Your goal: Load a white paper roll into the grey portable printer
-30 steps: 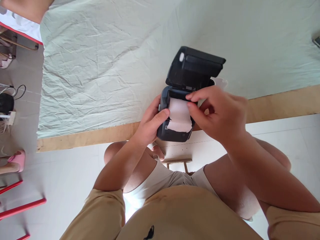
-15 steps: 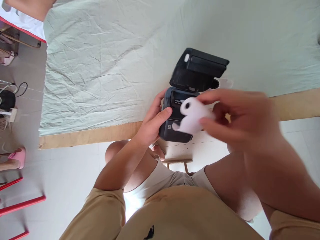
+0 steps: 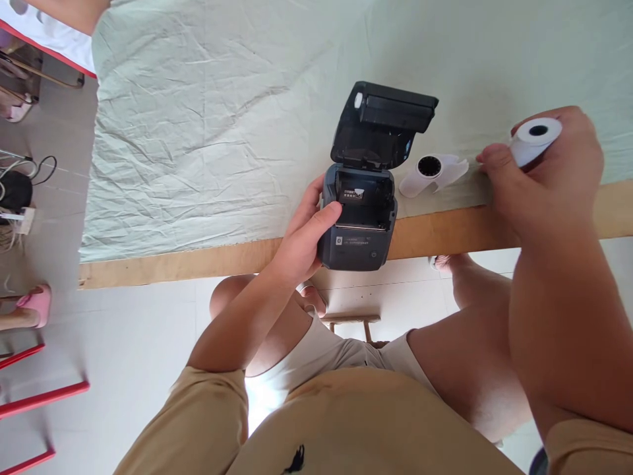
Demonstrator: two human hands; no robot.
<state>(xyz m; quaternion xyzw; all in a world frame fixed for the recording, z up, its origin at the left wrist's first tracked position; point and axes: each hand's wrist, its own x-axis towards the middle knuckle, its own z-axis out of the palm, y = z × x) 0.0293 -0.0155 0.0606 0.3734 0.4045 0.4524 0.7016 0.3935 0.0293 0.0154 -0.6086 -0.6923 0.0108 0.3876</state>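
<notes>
A wrinkled pale green cloth (image 3: 198, 132) covers a wooden tabletop (image 3: 173, 264), leaving its near edge bare. At the left, a pink slipper (image 3: 40, 305) on a foot, red tubular bars (image 3: 47, 399) and a black rounded object (image 3: 16, 190) beside pale cables (image 3: 10, 247) appear above light floor tiles (image 3: 138, 343). Another person's bare arm (image 3: 74, 13) crosses the upper left corner.

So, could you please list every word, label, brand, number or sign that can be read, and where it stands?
No word, brand or number is legible.
Power sign: on the black device.
White square sign: same device, its mark too small.
Print line beside it: too small.
Label inside the device: too blurred.
</notes>
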